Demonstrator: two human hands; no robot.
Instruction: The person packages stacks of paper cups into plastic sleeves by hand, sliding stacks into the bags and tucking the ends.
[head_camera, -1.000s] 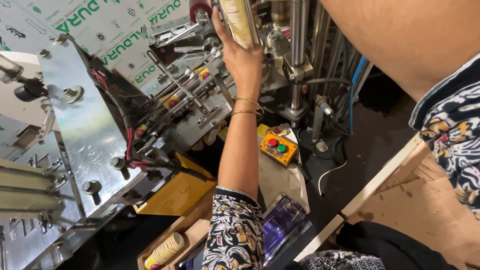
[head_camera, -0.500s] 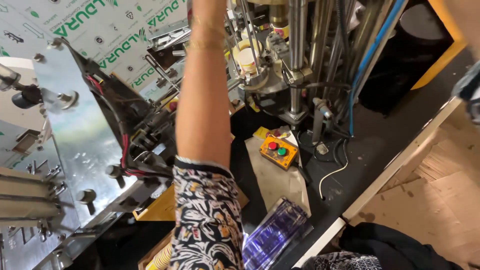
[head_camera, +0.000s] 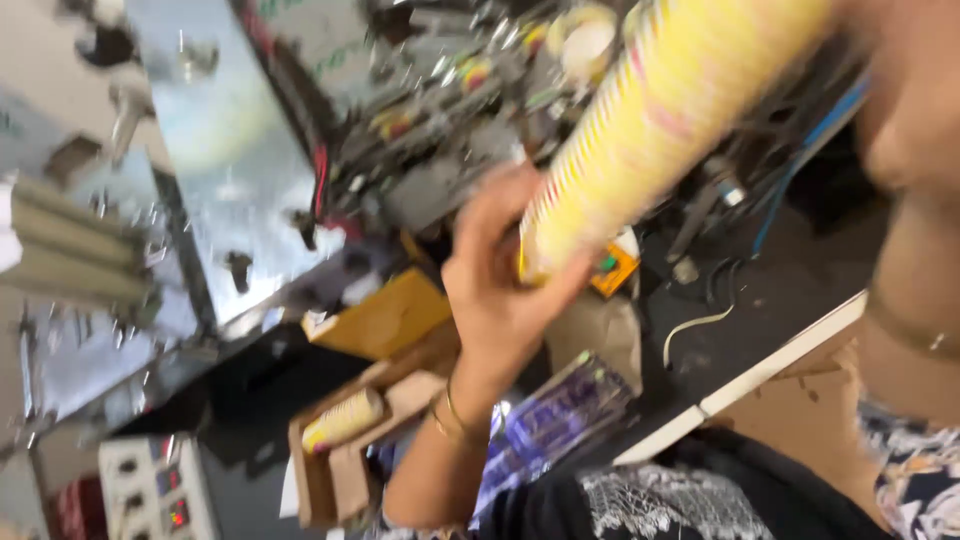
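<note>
The left hand grips the lower end of a long yellow cup stack, fingers curled round it; the stack slants up and to the right across the blurred view, in front of the metal machine. The right arm fills the right edge, bracelet on the wrist, but the right hand is out of view, so its state cannot be told. Below the left wrist lies a cardboard box holding a shorter cup stack, with a purple packet just beside it. An orange button box sits behind the held stack.
</note>
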